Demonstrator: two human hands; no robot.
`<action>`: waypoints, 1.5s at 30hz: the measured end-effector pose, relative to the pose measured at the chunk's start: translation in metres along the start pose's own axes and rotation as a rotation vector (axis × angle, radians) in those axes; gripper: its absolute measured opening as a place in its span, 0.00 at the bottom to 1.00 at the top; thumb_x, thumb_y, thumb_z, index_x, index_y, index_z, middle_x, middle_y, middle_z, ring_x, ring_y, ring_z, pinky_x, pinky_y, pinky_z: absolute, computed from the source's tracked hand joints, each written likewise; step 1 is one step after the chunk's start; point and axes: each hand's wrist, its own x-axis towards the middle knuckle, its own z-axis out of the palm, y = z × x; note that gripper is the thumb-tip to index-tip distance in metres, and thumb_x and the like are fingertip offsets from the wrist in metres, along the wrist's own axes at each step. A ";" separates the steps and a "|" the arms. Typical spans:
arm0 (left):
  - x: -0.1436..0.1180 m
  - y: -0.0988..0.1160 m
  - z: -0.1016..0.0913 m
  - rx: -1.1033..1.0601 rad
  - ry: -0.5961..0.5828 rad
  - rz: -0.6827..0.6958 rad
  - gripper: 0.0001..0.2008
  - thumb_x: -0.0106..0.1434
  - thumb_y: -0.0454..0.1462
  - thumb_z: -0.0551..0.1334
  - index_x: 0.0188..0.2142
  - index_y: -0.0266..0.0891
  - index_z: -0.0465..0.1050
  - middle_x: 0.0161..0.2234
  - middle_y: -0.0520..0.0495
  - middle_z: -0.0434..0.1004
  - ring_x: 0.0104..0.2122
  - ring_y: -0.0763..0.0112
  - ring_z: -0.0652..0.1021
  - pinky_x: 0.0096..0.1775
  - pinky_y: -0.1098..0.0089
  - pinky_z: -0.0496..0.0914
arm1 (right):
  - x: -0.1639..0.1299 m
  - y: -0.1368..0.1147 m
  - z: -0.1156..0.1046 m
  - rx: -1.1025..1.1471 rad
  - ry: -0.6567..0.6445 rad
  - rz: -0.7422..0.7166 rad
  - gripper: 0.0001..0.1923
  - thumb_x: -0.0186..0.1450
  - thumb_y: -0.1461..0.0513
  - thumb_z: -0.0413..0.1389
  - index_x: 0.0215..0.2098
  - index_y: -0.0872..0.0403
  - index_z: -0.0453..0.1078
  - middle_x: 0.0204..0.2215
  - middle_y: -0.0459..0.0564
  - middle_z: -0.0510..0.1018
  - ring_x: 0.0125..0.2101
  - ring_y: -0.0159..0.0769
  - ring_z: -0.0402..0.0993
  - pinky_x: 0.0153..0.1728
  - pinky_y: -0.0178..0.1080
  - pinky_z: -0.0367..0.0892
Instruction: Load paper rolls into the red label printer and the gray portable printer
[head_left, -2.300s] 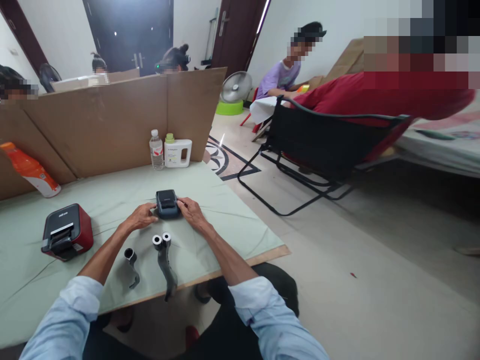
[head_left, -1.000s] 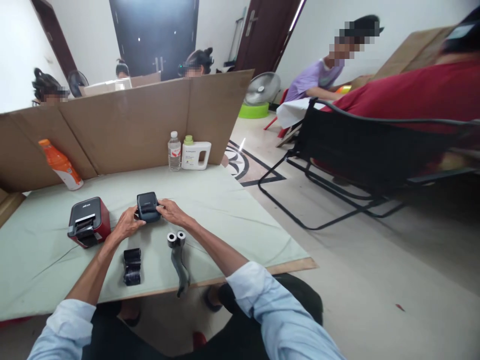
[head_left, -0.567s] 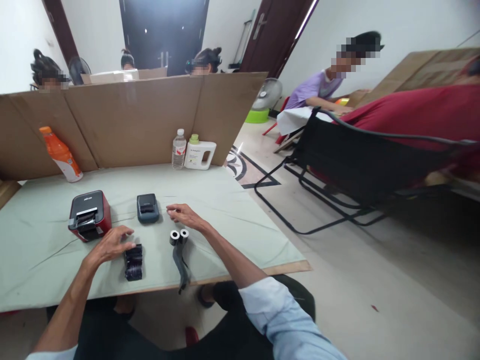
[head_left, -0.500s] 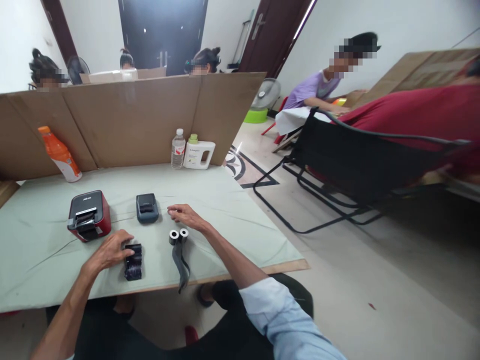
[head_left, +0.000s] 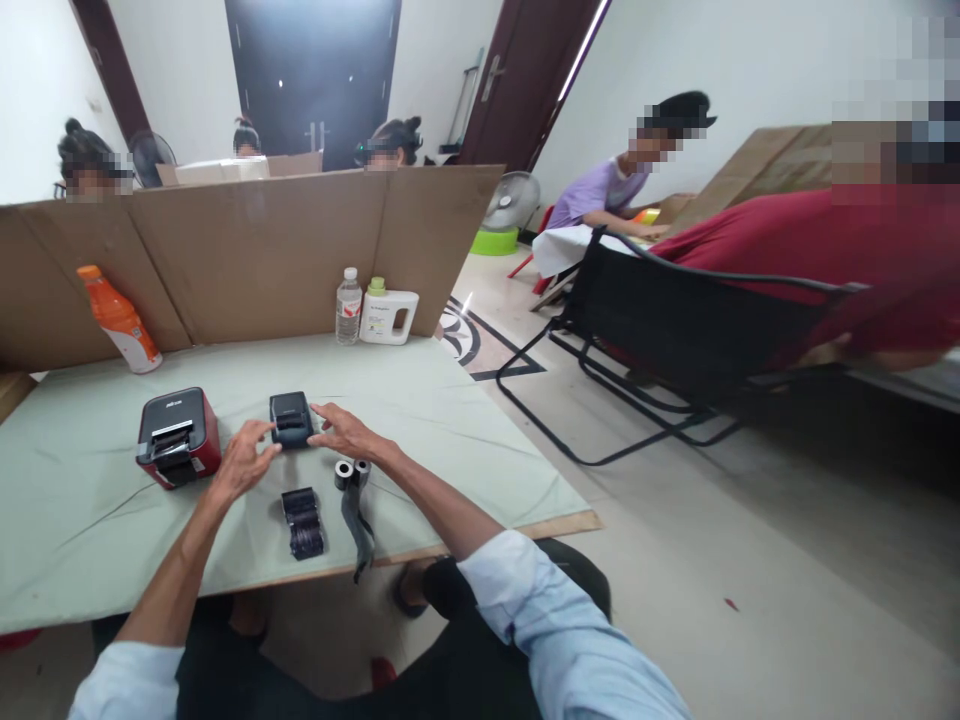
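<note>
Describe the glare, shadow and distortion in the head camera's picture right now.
Head view: white glare blooms at the top of the dark double door; the maroon door leans, perhaps from lens distortion or camera tilt; the floor right of the black chair sinks into shadow; the small dark device shows clearly, any lettering too small to read.

My left hand [head_left: 241,462] has left the black bundle [head_left: 303,523] and moved farther out, to the left edge of the small dark device [head_left: 290,420]. The bundle now lies farther right, nearer the two rolls [head_left: 343,482]. My right hand [head_left: 346,433] has closed in on the device's right edge.
</note>
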 end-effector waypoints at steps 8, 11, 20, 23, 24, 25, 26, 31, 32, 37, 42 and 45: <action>0.047 -0.045 0.007 -0.230 -0.098 -0.138 0.43 0.58 0.52 0.68 0.68 0.34 0.65 0.65 0.32 0.69 0.56 0.46 0.77 0.57 0.51 0.72 | 0.003 -0.012 0.002 -0.233 -0.058 0.022 0.25 0.67 0.58 0.63 0.60 0.53 0.69 0.44 0.51 0.76 0.40 0.39 0.73 0.44 0.39 0.66; 0.041 -0.051 0.012 -0.248 -0.089 -0.121 0.45 0.59 0.54 0.68 0.69 0.34 0.62 0.66 0.31 0.67 0.60 0.45 0.74 0.59 0.49 0.71 | 0.003 -0.011 0.003 -0.240 -0.040 0.016 0.24 0.66 0.58 0.63 0.60 0.52 0.69 0.43 0.51 0.76 0.40 0.39 0.74 0.44 0.39 0.66; 0.055 -0.059 0.010 -0.133 -0.170 0.001 0.59 0.46 0.55 0.77 0.71 0.37 0.58 0.73 0.33 0.55 0.72 0.42 0.57 0.71 0.48 0.53 | 0.001 -0.003 0.006 -0.154 -0.038 0.005 0.29 0.66 0.59 0.63 0.64 0.51 0.66 0.45 0.52 0.77 0.42 0.41 0.75 0.47 0.41 0.66; 0.059 -0.058 0.012 -0.135 -0.177 0.011 0.60 0.44 0.54 0.78 0.71 0.37 0.58 0.73 0.32 0.55 0.72 0.42 0.57 0.71 0.47 0.52 | 0.002 -0.001 0.007 -0.119 -0.045 0.017 0.31 0.66 0.58 0.64 0.65 0.51 0.65 0.46 0.52 0.78 0.43 0.41 0.75 0.48 0.41 0.66; 0.060 -0.057 0.013 -0.140 -0.166 0.020 0.59 0.44 0.54 0.78 0.71 0.37 0.58 0.72 0.31 0.56 0.72 0.42 0.58 0.71 0.47 0.52 | 0.002 -0.001 0.006 -0.116 -0.050 0.021 0.31 0.65 0.58 0.64 0.65 0.52 0.65 0.47 0.53 0.78 0.44 0.42 0.75 0.48 0.42 0.66; 0.059 -0.057 0.013 -0.145 -0.153 0.027 0.59 0.44 0.54 0.78 0.71 0.37 0.58 0.72 0.31 0.57 0.71 0.42 0.59 0.71 0.46 0.53 | 0.002 -0.001 0.006 -0.112 -0.056 0.025 0.32 0.65 0.57 0.64 0.65 0.53 0.66 0.48 0.54 0.78 0.44 0.42 0.75 0.48 0.42 0.66; 0.057 -0.056 0.013 -0.151 -0.141 0.033 0.59 0.44 0.54 0.78 0.70 0.37 0.59 0.71 0.30 0.58 0.71 0.42 0.60 0.70 0.46 0.54 | 0.002 -0.001 0.005 -0.104 -0.062 0.027 0.32 0.65 0.57 0.64 0.65 0.54 0.66 0.48 0.55 0.78 0.44 0.43 0.75 0.49 0.42 0.66; 0.045 -0.054 0.006 -0.243 -0.128 -0.028 0.55 0.51 0.53 0.75 0.71 0.35 0.57 0.70 0.29 0.59 0.68 0.43 0.66 0.67 0.46 0.62 | 0.002 0.000 0.000 -0.006 -0.090 0.028 0.29 0.64 0.57 0.64 0.63 0.52 0.68 0.47 0.53 0.79 0.43 0.41 0.75 0.47 0.41 0.67; 0.042 -0.054 0.004 -0.261 -0.125 -0.053 0.54 0.53 0.53 0.74 0.71 0.35 0.56 0.70 0.29 0.59 0.67 0.44 0.66 0.65 0.47 0.64 | 0.002 0.000 -0.001 0.003 -0.097 0.030 0.28 0.64 0.57 0.64 0.61 0.52 0.69 0.46 0.52 0.79 0.42 0.41 0.75 0.46 0.40 0.67; 0.033 -0.058 -0.003 -0.256 -0.083 -0.123 0.47 0.54 0.52 0.72 0.67 0.34 0.64 0.68 0.29 0.63 0.66 0.43 0.68 0.62 0.48 0.68 | 0.008 0.000 -0.001 0.024 -0.093 0.075 0.27 0.59 0.56 0.69 0.54 0.53 0.74 0.42 0.50 0.79 0.37 0.40 0.74 0.41 0.38 0.67; 0.028 -0.056 0.003 -0.247 -0.065 -0.089 0.35 0.61 0.52 0.66 0.62 0.34 0.72 0.62 0.33 0.73 0.62 0.48 0.74 0.64 0.50 0.67 | 0.013 0.005 0.002 0.184 -0.060 0.079 0.26 0.56 0.57 0.70 0.51 0.53 0.76 0.41 0.48 0.78 0.35 0.37 0.73 0.38 0.37 0.68; 0.024 -0.049 0.008 -0.184 -0.046 -0.107 0.31 0.64 0.51 0.63 0.61 0.35 0.73 0.63 0.34 0.73 0.63 0.48 0.72 0.66 0.50 0.63 | 0.013 0.010 0.005 0.229 -0.043 0.090 0.26 0.55 0.57 0.71 0.50 0.53 0.77 0.40 0.48 0.77 0.35 0.37 0.72 0.39 0.37 0.69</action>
